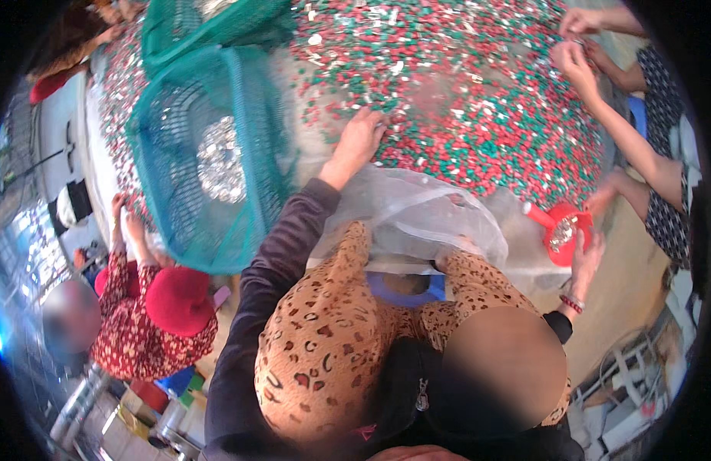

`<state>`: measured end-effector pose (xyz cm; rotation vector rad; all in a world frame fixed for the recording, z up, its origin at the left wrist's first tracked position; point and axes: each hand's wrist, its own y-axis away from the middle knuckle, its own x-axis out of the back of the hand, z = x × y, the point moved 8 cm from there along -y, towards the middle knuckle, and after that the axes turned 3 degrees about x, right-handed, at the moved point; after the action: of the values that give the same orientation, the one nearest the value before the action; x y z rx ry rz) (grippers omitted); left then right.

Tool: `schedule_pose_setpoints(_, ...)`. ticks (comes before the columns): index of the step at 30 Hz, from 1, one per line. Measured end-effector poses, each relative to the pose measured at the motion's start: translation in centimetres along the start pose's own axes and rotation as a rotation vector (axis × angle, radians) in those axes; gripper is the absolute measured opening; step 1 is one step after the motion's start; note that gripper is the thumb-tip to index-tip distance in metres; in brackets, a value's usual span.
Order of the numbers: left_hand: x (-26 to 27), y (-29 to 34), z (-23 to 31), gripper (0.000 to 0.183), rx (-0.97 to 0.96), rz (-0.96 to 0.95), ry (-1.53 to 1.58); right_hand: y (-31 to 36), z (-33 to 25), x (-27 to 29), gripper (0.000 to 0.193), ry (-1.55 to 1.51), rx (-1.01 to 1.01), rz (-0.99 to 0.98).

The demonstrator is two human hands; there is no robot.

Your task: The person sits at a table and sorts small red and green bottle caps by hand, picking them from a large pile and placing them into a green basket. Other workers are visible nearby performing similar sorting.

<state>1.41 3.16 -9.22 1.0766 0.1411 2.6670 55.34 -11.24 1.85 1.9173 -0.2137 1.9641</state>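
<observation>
My left hand [361, 143] reaches to the near edge of a wide spread of small red and green pieces [478, 107] mixed with silvery bits. Its fingers are bent and close together; what they hold, if anything, is hidden. On the right, my right hand [587, 260], with a red bead bracelet [571, 304] at the wrist, grips the edge of a red plastic scoop [556, 250]. Silvery pieces [564, 230] lie in the scoop, and its handle [534, 213] points up and left. A sheer white cloth [440, 211] lies between my knees and the pieces.
A teal mesh basket [240, 92] with silvery pieces stands left of my arm, a green basket [160, 54] behind it. Co-workers' hands [574, 65] work at upper right; another hand [610, 192] is beside the scoop. A person in red floral clothes [133, 334] sits left.
</observation>
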Motion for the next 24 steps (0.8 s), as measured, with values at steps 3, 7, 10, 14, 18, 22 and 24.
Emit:
schedule_pose_setpoints(3, 3.3, 0.3, 2.6, 0.021, -0.189, 0.200, -0.261, -0.8, -4.8, 4.1, 0.036, -0.168, 0.252, 0.309)
schedule_pose_setpoints(7, 0.7, 0.7, 4.3, 0.024, -0.220, -0.042, -0.261, -5.2, -16.0, 3.6, 0.029, -0.640, 0.430, 0.109)
schedule_pose_setpoints(10, -2.8, 1.7, 5.0, 0.036, -0.229, -0.237, -0.280, -6.6, -27.9, -1.0, 0.030, -0.789, 0.590, -0.195)
schedule_pose_setpoints(14, -3.5, 1.5, 4.7, 0.039, -0.166, -0.211, -0.271, -5.2, -38.7, -3.6, 0.052, -0.566, 0.997, -0.027)
schedule_pose_setpoints(18, -0.1, -1.5, 3.3, 0.035, -0.151, 0.005, -0.258, -5.3, -39.7, -6.8, 0.046, -0.433, 0.903, -0.027)
schedule_pose_setpoints(22, 2.1, -3.2, 0.7, 0.033, -0.117, 0.057, -0.253, -4.0, -38.4, -9.6, 0.031, -0.411, 0.858, -0.187)
schedule_pose_setpoints(24, 1.1, -3.5, 0.2, 0.030, -0.149, 0.009, -0.321, -3.0, -37.7, -9.3, 0.026, -0.457, 0.869, -0.178)
